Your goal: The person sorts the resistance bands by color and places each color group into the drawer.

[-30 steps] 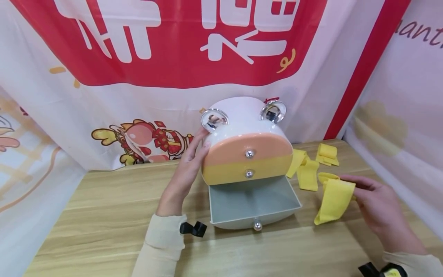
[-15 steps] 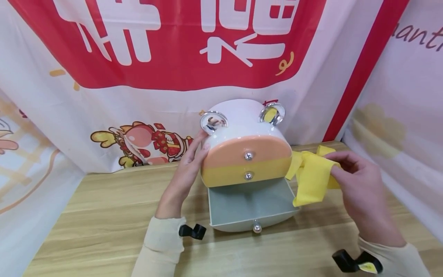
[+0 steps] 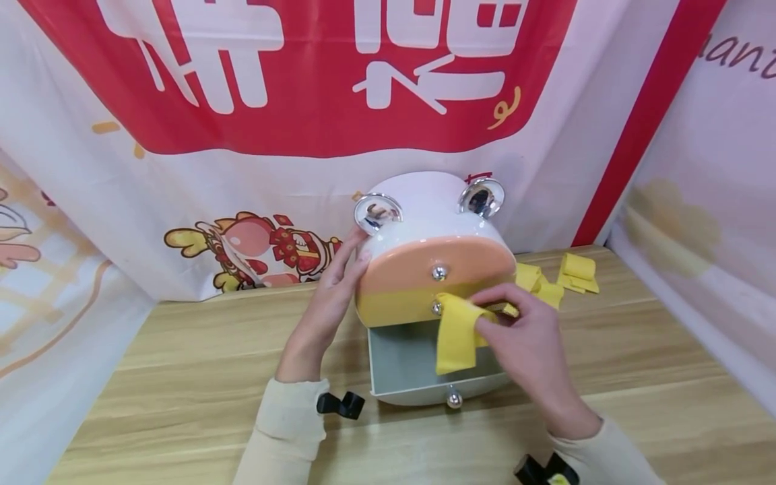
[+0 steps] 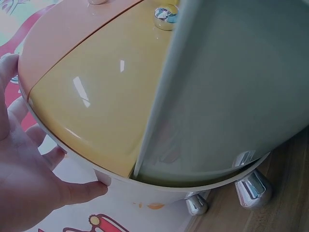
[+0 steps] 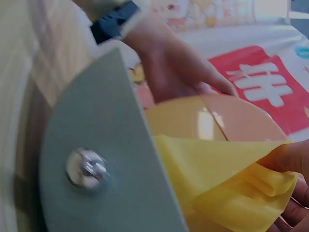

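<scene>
A small rounded white drawer cabinet point(image 3: 418, 202) has orange and yellow fronts, silver knobs and two silver ring-shaped ears. Its grey-green bottom drawer point(image 3: 394, 364) is pulled out. My left hand point(image 3: 324, 303) rests against the cabinet's left side, fingers spread and thumb along the edge in the left wrist view. My right hand point(image 3: 533, 337) pinches a folded soft yellow band point(image 3: 456, 340), which hangs over the pulled-out drawer. In the right wrist view the band point(image 5: 227, 179) droops behind the drawer front point(image 5: 106, 145), its lower end hidden there.
More folded yellow bands point(image 3: 578, 269) lie on the wooden table point(image 3: 200, 377) right of the cabinet, partly hidden by my right hand. A white and red printed cloth point(image 3: 321, 121) hangs close behind the cabinet, with more printed cloth at both sides.
My right hand has carried the yellow band leftward from the right side of the table to over the drawer. My left hand has stayed on the cabinet.
</scene>
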Demonstrator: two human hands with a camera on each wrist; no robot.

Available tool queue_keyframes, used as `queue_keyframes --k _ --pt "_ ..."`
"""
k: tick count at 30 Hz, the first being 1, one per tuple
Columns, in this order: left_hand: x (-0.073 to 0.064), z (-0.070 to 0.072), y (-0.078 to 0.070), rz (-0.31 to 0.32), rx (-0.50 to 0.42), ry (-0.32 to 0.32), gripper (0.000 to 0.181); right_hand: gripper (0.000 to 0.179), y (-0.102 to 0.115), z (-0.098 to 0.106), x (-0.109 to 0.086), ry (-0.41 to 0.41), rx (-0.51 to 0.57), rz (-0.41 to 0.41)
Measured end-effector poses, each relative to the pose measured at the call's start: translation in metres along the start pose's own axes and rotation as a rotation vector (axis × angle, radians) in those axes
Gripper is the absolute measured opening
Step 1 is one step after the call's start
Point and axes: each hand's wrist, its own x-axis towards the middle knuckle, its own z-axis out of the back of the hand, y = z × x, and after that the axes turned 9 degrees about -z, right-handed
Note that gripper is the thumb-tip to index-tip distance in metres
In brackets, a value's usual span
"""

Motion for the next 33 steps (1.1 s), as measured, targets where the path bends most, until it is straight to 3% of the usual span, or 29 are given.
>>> queue_keyframes --k 5,8,12,17,27,33 --pt "-0.001 0.0 0.001 0.014 -0.001 -0.007 0.053 0.025 -0.001 -0.027 -0.007 0.021 -0.036 0.085" --pt "-0.002 0.0 0.003 0.015 -0.003 -0.004 0.053 0.025 -0.003 -0.036 -0.008 0.037 -0.064 0.084" --pt "-0.002 -0.001 0.005 0.005 -0.006 -0.005 0.054 0.021 -0.009 -0.039 -0.006 0.091 -0.188 0.07" --pt "-0.001 -0.001 0.005 -0.001 -0.004 -0.005 0.053 0.014 -0.018 -0.033 0.002 0.212 -0.343 0.094" --pt "-0.001 -0.002 0.002 -0.006 -0.005 0.003 0.052 0.014 -0.026 -0.008 0.024 0.391 -0.327 0.035" --pt "0.0 -0.001 0.002 -0.005 -0.01 0.004 0.053 0.014 -0.025 0.007 0.03 0.404 -0.353 0.056"
